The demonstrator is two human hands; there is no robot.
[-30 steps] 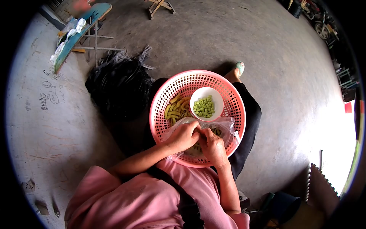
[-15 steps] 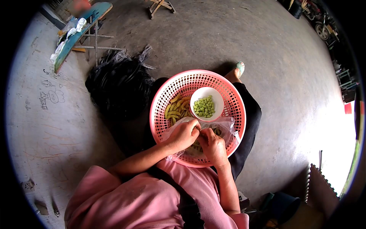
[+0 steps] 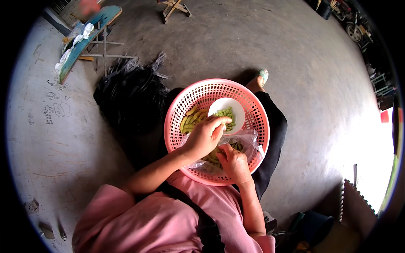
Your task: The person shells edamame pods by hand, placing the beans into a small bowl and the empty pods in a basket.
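A pink plastic basket (image 3: pixel 175 107) rests on the person's lap. Inside it stands a white bowl (image 3: pixel 239 110) with green shelled beans (image 3: pixel 226 113). Bean pods (image 3: pixel 189 122), yellow-green and brownish, lie left of the bowl. A clear plastic bag (image 3: pixel 252 141) with more pods is spread over the near side. My left hand (image 3: pixel 203 139) reaches over the bowl's near rim, fingers drawn together; whatever is between them is hidden. Over the bag, my right hand (image 3: pixel 234 163) is closed with thumb against fingers, and its contents cannot be made out.
To the left lies a heap of black strands (image 3: pixel 130 92) on the concrete floor (image 3: pixel 303 84). A blue-green board on metal legs (image 3: pixel 90 38) stands by the wall, with white cloth on it. A wooden stool (image 3: pixel 175 8) is at the far side. A motorcycle wheel (image 3: pixel 353 31) shows far right.
My left hand has moved away from my right hand, forward to the bowl, its fingers now over the beans. My right hand stays over the bag, slightly lower.
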